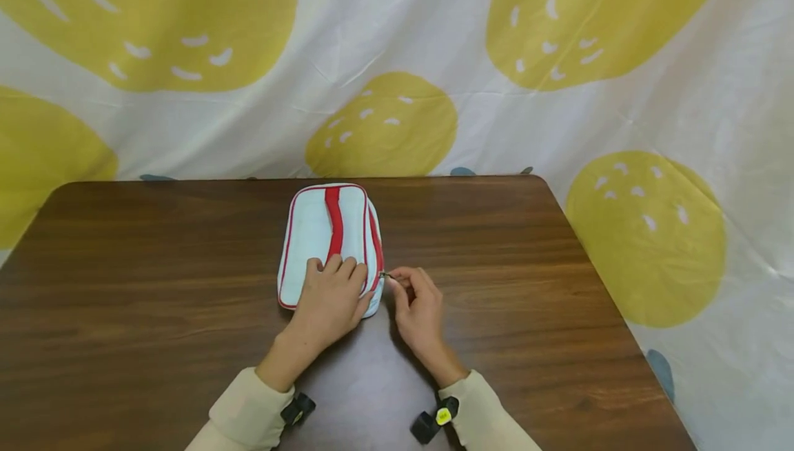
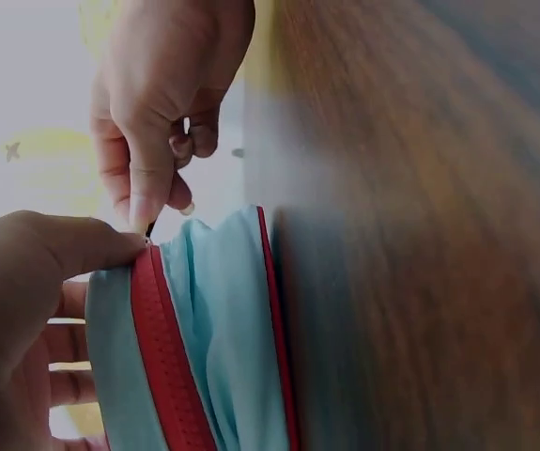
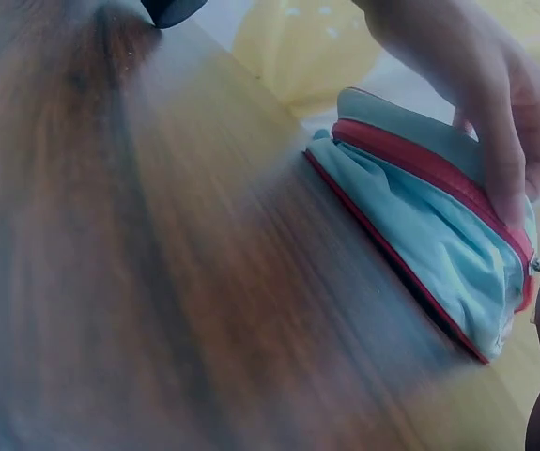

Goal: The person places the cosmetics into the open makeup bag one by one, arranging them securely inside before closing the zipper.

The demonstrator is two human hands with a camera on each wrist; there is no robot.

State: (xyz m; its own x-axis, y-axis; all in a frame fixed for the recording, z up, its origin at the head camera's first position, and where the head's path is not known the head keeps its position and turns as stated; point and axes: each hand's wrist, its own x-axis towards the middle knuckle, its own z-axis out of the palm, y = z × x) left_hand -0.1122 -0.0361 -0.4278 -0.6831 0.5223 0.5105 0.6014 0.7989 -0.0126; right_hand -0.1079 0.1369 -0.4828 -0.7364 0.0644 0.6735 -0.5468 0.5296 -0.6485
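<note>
A pale blue-white zip pouch (image 1: 307, 237) with red piping and a red strap (image 1: 334, 216) lies on the table. My left hand (image 1: 331, 303) grips its near right part, fingers bent over the top and thumb pressed by the red zipper (image 2: 166, 348). To the right of the pouch, my right hand (image 1: 422, 306) pinches the small zipper pull (image 1: 387, 275) between thumb and forefinger. In the right wrist view the metal slider (image 3: 538, 265) sits at the pouch's corner, and the side fabric below the zipper is creased.
The brown wooden table (image 1: 509, 265) has rounded far corners. Behind it hangs a white curtain (image 1: 397, 37) printed with large yellow fruit. Small black devices (image 1: 298, 409) are strapped at both wrists.
</note>
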